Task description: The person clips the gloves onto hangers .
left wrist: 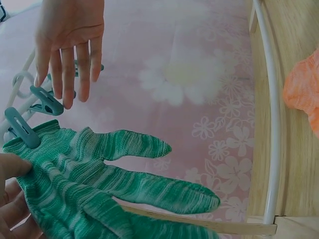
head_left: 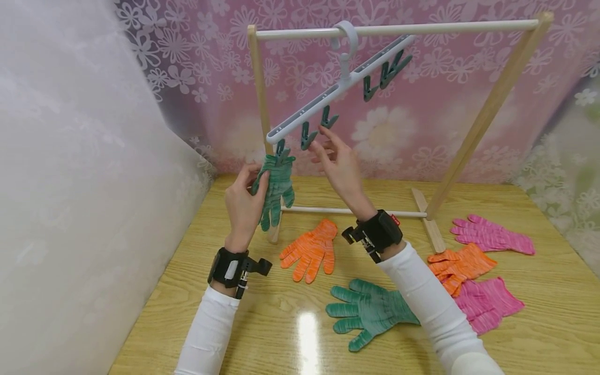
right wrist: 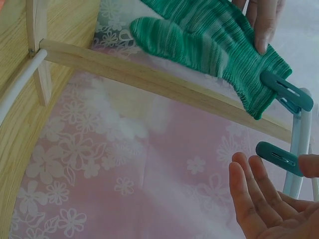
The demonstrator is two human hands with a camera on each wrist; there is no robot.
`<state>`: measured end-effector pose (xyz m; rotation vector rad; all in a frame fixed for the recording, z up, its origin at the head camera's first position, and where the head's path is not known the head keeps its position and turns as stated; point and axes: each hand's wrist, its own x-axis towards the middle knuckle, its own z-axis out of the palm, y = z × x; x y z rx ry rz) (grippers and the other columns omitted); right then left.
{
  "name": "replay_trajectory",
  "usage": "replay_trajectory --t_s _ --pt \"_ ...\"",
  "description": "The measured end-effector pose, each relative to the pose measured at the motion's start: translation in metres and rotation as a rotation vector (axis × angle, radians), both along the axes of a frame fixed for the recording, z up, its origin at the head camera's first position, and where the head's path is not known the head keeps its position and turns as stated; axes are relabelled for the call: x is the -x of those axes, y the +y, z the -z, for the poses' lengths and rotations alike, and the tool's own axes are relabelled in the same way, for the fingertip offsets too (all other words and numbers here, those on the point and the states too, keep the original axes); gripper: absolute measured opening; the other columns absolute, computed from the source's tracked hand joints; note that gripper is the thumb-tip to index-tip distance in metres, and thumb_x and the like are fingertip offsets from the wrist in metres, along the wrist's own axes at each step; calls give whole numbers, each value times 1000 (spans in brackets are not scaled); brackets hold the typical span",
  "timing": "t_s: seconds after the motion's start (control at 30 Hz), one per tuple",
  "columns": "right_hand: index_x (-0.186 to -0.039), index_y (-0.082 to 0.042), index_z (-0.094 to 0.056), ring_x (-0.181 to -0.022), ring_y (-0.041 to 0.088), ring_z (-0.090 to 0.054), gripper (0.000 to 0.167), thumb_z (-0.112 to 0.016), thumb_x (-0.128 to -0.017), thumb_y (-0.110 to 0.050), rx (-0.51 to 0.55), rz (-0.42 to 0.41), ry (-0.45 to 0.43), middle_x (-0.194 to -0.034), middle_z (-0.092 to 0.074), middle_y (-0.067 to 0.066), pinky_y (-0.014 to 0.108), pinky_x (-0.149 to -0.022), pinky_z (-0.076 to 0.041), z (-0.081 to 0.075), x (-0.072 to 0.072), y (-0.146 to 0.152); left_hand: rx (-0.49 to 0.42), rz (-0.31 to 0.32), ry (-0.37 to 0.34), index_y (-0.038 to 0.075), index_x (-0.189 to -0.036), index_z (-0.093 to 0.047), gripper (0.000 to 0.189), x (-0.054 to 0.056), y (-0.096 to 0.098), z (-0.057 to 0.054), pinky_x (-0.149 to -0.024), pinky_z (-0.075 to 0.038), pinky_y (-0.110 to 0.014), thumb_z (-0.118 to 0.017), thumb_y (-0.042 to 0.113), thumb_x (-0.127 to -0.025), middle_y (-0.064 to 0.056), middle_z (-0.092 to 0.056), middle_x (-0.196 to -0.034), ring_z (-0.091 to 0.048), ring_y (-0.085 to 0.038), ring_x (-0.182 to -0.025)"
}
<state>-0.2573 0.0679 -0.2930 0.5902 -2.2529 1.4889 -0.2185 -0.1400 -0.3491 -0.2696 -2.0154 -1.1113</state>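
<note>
A green knitted glove (head_left: pixel 276 182) hangs by its cuff from a dark green clip (head_left: pixel 281 152) at the near end of a grey-white clip hanger (head_left: pixel 319 101). My left hand (head_left: pixel 245 200) pinches the glove's edge close to the cuff, thumb in front and fingers behind. Beside the neighbouring clip (right wrist: pixel 279 158), my right hand (head_left: pixel 341 165) is raised with fingers extended. In the right wrist view its thumb overlaps the end of that clip; whether it touches is hard to tell. More clips (head_left: pixel 392 70) dangle further along the bar, holding nothing.
The hanger hooks over the white top rail (head_left: pixel 445 27) of a wooden-legged rack. On the table (head_left: pixel 197 323) lie an orange glove (head_left: pixel 313 252), a green glove (head_left: pixel 370 311), and, at the right, another orange glove (head_left: pixel 464 263) and pink gloves (head_left: pixel 497 237). A white curtain (head_left: pixel 84 182) borders the left.
</note>
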Motion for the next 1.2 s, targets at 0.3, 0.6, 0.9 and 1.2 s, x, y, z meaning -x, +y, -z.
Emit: replay_trajectory --t_s 0.3,0.6,0.9,1.2 --pt "-156 -11 -40 -109 31 -69 55 -56 -107 -28 -16 -95 -21 -136 -63 18 38 -91 -56 -5 -1 -3 2 -71 37 1 -126 -64 34 2 3 13 -86 -53 -48 -68 20 -99 -16 -70 -117 -68 -33 -104" --pt "-153 -14 -46 -109 29 -70 50 -58 -106 -26 -59 -96 52 -133 -66 14 36 -94 -55 -13 -2 -10 -35 -148 428 2 -129 -59 39 -10 26 7 -112 -32 -52 -71 4 -92 -18 -46 -145 -42 -34 -134" --pt "-148 -6 -50 -105 32 -71 46 -58 -105 -21 -82 -100 65 -127 -68 18 42 -91 -57 -19 0 -13 114 42 531 -1 -114 -65 22 -7 47 17 -100 -44 -47 -63 -6 -93 -18 -61 -126 -53 -36 -113" --pt "-147 -5 -52 -102 31 -72 44 -56 -107 -22 -114 -99 47 -123 -70 18 41 -83 -58 -35 4 -13 327 261 36 5 -116 -63 15 11 71 54 -71 -58 -28 -58 5 -102 -9 -68 -106 -68 -19 -86"
